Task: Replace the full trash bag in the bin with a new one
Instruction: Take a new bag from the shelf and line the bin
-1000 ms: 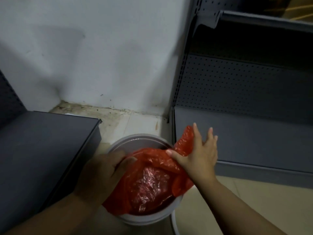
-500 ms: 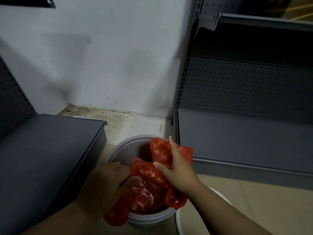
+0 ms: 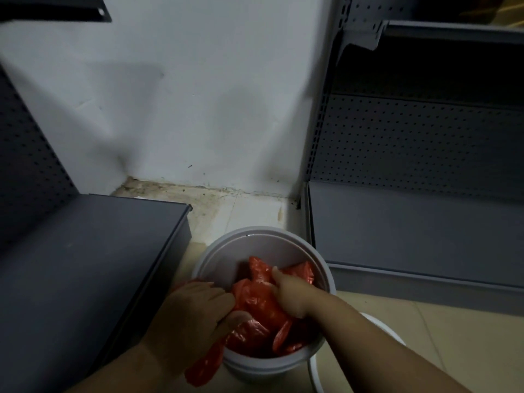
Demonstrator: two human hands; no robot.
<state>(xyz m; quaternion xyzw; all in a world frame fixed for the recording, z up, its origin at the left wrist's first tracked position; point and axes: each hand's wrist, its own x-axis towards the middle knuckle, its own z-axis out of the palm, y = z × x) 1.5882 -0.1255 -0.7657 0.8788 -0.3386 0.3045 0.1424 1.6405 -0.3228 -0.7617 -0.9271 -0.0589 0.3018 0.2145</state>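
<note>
Mostly inside upright bin [image 3: 256, 230], red bag [image 3: 259, 306] trails over near-left rim; left hand [image 3: 195, 313] grasping it, right hand [image 3: 289, 296] grip unclear.

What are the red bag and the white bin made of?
The red bag looks like thin, glossy plastic film: it crumples into folds and catches shiny highlights. The white bin seems to be smooth, rigid plastic with a matte finish, holding a round rim; painted metal can't be ruled out.

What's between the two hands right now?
Head view: only crumpled red bag in the white bin, bunched between left hand and right hand.
</note>
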